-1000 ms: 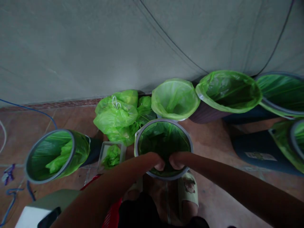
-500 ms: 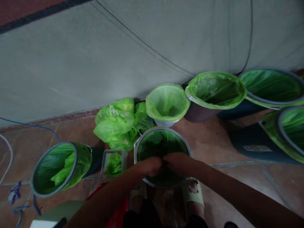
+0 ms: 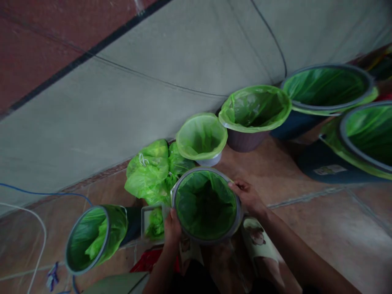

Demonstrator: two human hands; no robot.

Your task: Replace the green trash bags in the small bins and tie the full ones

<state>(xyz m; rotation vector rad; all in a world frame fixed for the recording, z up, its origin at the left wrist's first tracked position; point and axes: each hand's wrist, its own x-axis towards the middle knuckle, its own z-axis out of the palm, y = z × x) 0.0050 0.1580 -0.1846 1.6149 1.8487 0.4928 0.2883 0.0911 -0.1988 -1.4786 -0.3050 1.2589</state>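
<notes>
Ahead of your fingers, the grey wall (image 3: 134,110) rises from the tiled floor (image 3: 294,228). Beyond your right fingers stand two blue lined bins (image 3: 318,159), then a purple lined bin (image 3: 248,141) nearer the wall. Well to the left of your left fingers is another lined bin (image 3: 130,224). The grey-rimmed bin (image 3: 207,169), fitted with a green liner, sits mouth up between your two hands. Tied green bags (image 3: 148,171) lie ahead of your left fingers; a tray (image 3: 145,216) holding crumpled green plastic (image 3: 156,224) lies just beside them. Your right hand (image 3: 249,198) clamps the rim, thumb on top. Your left hand (image 3: 173,229) rests its thumb against the rim; its other fingers are hidden, so their closure cannot be determined.
</notes>
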